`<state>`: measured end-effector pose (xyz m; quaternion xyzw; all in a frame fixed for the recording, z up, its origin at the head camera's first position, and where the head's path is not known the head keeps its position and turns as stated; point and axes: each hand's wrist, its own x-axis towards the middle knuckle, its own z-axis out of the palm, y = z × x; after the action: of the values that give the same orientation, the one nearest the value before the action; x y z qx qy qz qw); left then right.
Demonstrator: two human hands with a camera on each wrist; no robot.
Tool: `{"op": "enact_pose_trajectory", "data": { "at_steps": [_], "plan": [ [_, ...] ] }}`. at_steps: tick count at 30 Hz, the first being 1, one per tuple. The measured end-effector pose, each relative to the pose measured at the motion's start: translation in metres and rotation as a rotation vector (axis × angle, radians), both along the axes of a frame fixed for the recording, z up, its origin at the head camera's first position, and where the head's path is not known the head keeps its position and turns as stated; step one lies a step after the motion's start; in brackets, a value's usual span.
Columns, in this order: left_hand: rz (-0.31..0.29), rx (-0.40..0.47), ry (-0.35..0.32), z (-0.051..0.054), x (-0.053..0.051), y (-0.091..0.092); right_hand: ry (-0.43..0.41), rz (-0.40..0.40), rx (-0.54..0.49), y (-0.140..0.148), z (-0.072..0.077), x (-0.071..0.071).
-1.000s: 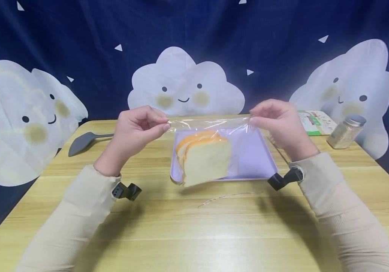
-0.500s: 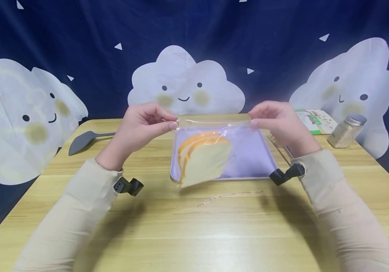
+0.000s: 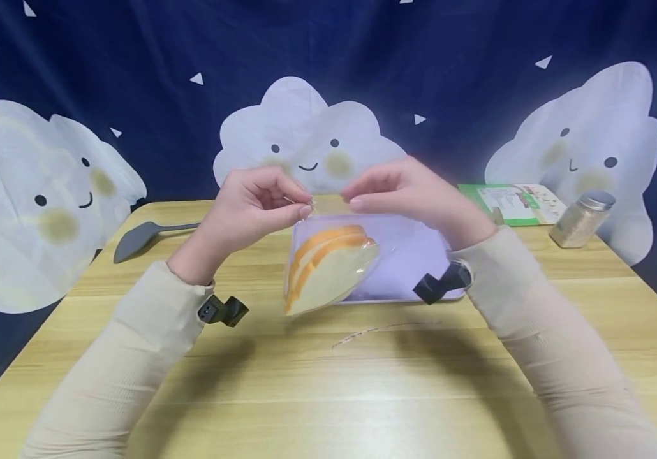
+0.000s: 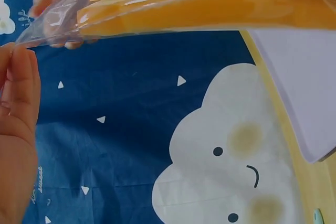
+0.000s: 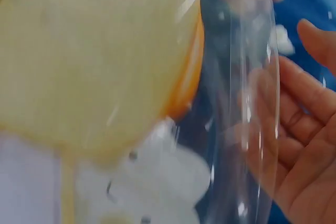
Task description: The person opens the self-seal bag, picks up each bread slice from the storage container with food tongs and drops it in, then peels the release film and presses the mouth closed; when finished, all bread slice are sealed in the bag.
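Slices of bread (image 3: pixel 325 274) with orange-brown crust hang tilted inside a clear plastic bag (image 5: pixel 244 103). My left hand (image 3: pixel 256 201) pinches the gathered upper left corner of the bag's mouth. My right hand (image 3: pixel 406 194) is close beside it at the mouth. In the right wrist view, the thumb stands apart from the fingers of my right hand (image 5: pixel 307 135), which touch or lie just behind the film without gripping it. The bag is above a lilac tray (image 3: pixel 414 255). A thin pinkish strip (image 3: pixel 386 328) lies on the table in front.
A grey spatula (image 3: pixel 139 242) lies at the left of the wooden table (image 3: pixel 328 401). At the back right are a green and white packet (image 3: pixel 526 204) and a glass jar (image 3: pixel 581 220) with a metal lid. A cloud-patterned curtain hangs behind.
The right hand has let go of the bag's right corner and moved left towards the left hand. The left hand has shifted slightly right, and the bread hangs more tilted.
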<state>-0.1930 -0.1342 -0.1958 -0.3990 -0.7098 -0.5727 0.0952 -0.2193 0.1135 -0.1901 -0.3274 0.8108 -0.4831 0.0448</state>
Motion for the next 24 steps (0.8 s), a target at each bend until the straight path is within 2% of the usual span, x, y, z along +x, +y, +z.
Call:
{"op": "enact_pose_trajectory", "data": {
  "at_steps": [6, 13, 17, 24],
  "plan": [
    [0.033, -0.036, 0.048, 0.002, 0.004, 0.003, 0.059, 0.093, 0.087, -0.032, 0.008, 0.003],
    [0.066, -0.044, 0.072, 0.002, 0.009, 0.004, 0.105, 0.167, 0.109, -0.041, 0.005, 0.002],
    [0.100, -0.047, 0.082, 0.001, 0.010, 0.004, 0.116, 0.148, 0.144, -0.037, 0.001, 0.001],
    [0.095, -0.026, 0.088, -0.001, 0.010, 0.004, 0.085, 0.117, 0.159, -0.028, -0.006, -0.003]
  ]
}}
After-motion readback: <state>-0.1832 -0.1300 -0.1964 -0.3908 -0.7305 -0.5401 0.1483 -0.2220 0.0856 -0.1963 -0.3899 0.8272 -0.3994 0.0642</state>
